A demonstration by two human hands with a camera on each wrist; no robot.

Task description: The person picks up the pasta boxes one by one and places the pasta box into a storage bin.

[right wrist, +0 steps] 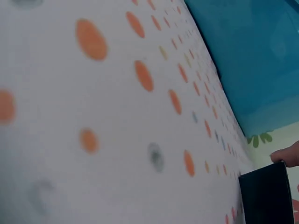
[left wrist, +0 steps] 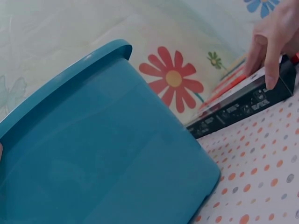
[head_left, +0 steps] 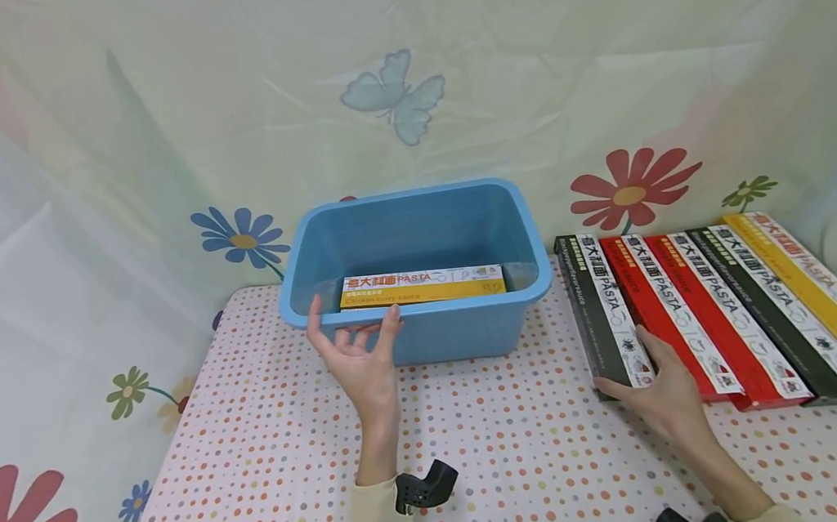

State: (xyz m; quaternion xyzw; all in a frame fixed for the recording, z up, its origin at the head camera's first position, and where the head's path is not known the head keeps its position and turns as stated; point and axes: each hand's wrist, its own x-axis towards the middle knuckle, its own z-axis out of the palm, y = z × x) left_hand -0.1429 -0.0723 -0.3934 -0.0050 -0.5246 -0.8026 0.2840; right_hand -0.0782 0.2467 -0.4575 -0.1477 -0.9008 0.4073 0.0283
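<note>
A light blue plastic tub [head_left: 461, 329] stands on the table, with a yellow and white pasta box [head_left: 422, 287] lying inside it. My left hand [head_left: 363, 364] holds the tub's near rim, left of its middle; some fingers bend below the rim. To the right, my right hand [head_left: 661, 393] grips the near end of a black and white pasta box [head_left: 600, 312], thumb on its left side and fingers on its right. That black box [left wrist: 233, 112] also shows in the left wrist view. In the right wrist view, a fingertip [right wrist: 287, 155] touches the dark box end [right wrist: 267, 193].
Right of the gripped box lie two red pasta boxes [head_left: 662, 315] [head_left: 726, 319], another black one [head_left: 784, 314] and a yellow one [head_left: 820, 295], side by side. A dotted cloth [head_left: 258, 470] covers the table. Behind hangs a flowered curtain [head_left: 229, 104].
</note>
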